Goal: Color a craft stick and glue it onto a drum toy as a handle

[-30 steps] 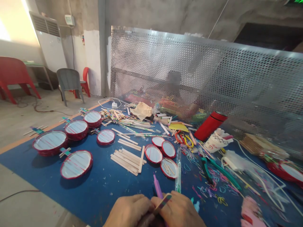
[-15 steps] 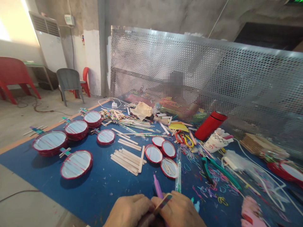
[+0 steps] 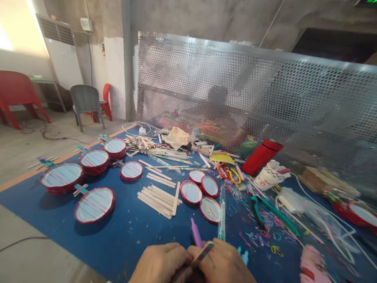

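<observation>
My left hand (image 3: pixel 160 264) and my right hand (image 3: pixel 225 264) meet at the bottom edge of the view, fingers curled together round a coloured craft stick (image 3: pixel 202 252) whose tip pokes up between them. Just beyond them a purple marker (image 3: pixel 196 232) and a clear tube (image 3: pixel 222 214) lie on the blue table (image 3: pixel 123 239). A pile of plain wooden sticks (image 3: pixel 160 196) lies further out, next to several small red-rimmed lids (image 3: pixel 191 191).
Larger red-rimmed discs (image 3: pixel 94 204) with stick handles line the left side. Green pliers (image 3: pixel 257 212), loose rubber bands, a red flask (image 3: pixel 260 156), a paper cup (image 3: pixel 269 175) and a pink glue gun (image 3: pixel 312 265) crowd the right. A perforated metal screen (image 3: pixel 250 94) stands behind, a person beyond it.
</observation>
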The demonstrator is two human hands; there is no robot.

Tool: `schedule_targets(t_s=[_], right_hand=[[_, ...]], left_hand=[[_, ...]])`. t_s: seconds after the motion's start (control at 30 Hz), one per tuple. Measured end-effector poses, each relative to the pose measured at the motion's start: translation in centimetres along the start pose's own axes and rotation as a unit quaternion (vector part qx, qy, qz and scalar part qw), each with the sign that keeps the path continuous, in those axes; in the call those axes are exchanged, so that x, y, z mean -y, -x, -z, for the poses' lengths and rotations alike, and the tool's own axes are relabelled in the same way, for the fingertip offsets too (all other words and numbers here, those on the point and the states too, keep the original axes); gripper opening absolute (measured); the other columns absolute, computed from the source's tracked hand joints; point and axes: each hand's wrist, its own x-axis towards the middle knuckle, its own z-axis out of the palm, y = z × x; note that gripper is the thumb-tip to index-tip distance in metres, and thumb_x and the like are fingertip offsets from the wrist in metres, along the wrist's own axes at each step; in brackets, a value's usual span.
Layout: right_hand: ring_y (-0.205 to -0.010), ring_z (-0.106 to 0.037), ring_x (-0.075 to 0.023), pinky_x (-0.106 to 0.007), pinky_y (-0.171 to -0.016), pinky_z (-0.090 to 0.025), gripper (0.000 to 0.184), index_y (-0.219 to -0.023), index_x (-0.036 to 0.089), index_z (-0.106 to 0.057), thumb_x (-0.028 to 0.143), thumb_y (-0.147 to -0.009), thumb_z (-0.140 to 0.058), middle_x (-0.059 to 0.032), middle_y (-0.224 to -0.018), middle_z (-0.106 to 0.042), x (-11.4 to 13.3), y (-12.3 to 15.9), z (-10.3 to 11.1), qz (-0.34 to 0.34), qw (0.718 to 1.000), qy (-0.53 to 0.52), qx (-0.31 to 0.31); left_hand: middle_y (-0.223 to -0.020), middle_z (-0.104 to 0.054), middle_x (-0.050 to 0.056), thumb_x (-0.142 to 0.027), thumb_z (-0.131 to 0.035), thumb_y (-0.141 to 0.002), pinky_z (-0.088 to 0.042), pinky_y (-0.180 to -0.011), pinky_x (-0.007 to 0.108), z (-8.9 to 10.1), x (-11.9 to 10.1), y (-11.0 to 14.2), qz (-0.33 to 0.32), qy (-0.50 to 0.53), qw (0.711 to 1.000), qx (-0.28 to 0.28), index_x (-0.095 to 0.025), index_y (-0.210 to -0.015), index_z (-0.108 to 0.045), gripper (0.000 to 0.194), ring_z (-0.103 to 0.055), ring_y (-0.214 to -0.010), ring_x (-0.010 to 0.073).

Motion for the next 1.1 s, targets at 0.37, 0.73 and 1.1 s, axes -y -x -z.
schedule_targets(t_s=[0.37, 0.73, 1.1], right_hand=[[-0.043, -0.042, -0.0129, -0.031, -0.05, -0.018, 0.038, -0.08, 0.021, -0.051, 0.027, -0.1, -0.021, 0.0023, -0.052, -0.05, 0.0, 0.3, -0.4, -0.002, 1.0, -0.001, -0.004], [-0.047, -0.05, -0.0106, -0.029, -0.049, -0.026, 0.037, -0.084, 0.018, -0.053, 0.026, -0.102, -0.022, 0.0018, -0.058, -0.057, 0.1, -1.1, 1.7, 0.014, 0.998, 0.01, 0.058], [-0.049, -0.054, -0.0129, -0.029, -0.049, -0.028, 0.049, -0.073, 0.019, -0.054, 0.033, -0.103, -0.017, -0.0009, -0.057, -0.058, -0.3, -0.8, 1.5, 0.025, 0.998, 0.023, 0.06]], left_hand=[[-0.078, -0.069, 0.003, -0.022, -0.045, -0.096, -0.046, -0.06, 0.014, -0.1, 0.2, 0.2, 0.016, 0.013, 1.0, 0.021, -0.019, -0.087, -0.06, 0.018, -0.067, -0.067, 0.0121], [-0.075, -0.069, 0.002, -0.018, -0.048, -0.093, -0.045, -0.059, 0.013, -0.2, 0.1, 0.2, 0.009, 0.002, 1.0, 0.012, -0.019, -0.085, -0.059, 0.014, -0.066, -0.065, 0.0118], [-0.077, -0.073, 0.005, -0.015, -0.046, -0.089, -0.049, -0.065, 0.015, 0.6, -0.8, -0.4, 0.074, 0.066, 0.995, 0.03, -0.017, -0.081, -0.063, 0.019, -0.07, -0.071, 0.0155]])
